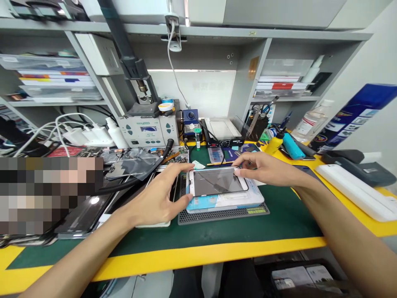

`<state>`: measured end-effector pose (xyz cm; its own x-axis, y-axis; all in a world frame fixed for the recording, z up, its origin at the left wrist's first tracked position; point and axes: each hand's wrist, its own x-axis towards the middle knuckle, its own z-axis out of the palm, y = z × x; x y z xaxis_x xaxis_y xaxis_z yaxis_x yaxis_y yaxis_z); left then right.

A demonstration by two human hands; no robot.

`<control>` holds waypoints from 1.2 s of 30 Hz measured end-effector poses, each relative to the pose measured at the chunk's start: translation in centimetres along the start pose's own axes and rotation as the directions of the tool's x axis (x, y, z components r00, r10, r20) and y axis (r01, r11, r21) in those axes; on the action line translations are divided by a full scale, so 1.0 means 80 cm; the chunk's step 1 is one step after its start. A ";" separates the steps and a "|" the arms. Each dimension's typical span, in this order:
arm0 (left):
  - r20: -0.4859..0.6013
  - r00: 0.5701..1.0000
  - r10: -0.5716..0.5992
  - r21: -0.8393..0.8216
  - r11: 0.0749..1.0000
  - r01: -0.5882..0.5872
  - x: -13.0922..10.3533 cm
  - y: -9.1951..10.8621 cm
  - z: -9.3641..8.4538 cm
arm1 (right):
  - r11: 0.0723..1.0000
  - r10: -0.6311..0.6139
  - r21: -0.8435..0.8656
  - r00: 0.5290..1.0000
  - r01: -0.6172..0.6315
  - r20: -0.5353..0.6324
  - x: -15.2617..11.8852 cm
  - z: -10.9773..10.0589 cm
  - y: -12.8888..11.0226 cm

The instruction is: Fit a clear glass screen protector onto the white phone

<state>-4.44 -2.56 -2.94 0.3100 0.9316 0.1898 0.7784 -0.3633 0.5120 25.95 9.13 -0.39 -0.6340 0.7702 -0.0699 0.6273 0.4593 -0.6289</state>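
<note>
A white-bordered phone screen (217, 182) with a dark grey display lies level between my hands, over a blue and white packet (229, 201). My left hand (163, 192) grips its left end, the forefinger at the far corner and the thumb at the near corner. At the right end, my right hand (259, 166) pinches the far corner between thumb and fingers. Beneath the packet is a grey perforated mat (211, 217). Whether the screen touches the packet all along its underside, I cannot tell.
Phones (82, 217) and parts crowd the left, crossed by a black hose (124, 186). Behind stand a grey soldering station (149, 130) and a small black-fronted heating plate (221, 132). A yellow bottle (275, 142) and a long white box (356, 190) are at right.
</note>
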 end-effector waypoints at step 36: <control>-0.109 0.990 -0.091 -0.148 0.986 0.074 0.009 -0.004 0.016 | 1.000 0.003 0.002 1.000 -0.003 -0.016 0.001 0.004 -0.001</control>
<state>-3.77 -1.75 -4.06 0.1764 0.9564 0.2328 0.7097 -0.2874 0.6432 25.73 9.01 -0.62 -0.6248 0.7785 -0.0590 0.6282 0.4565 -0.6301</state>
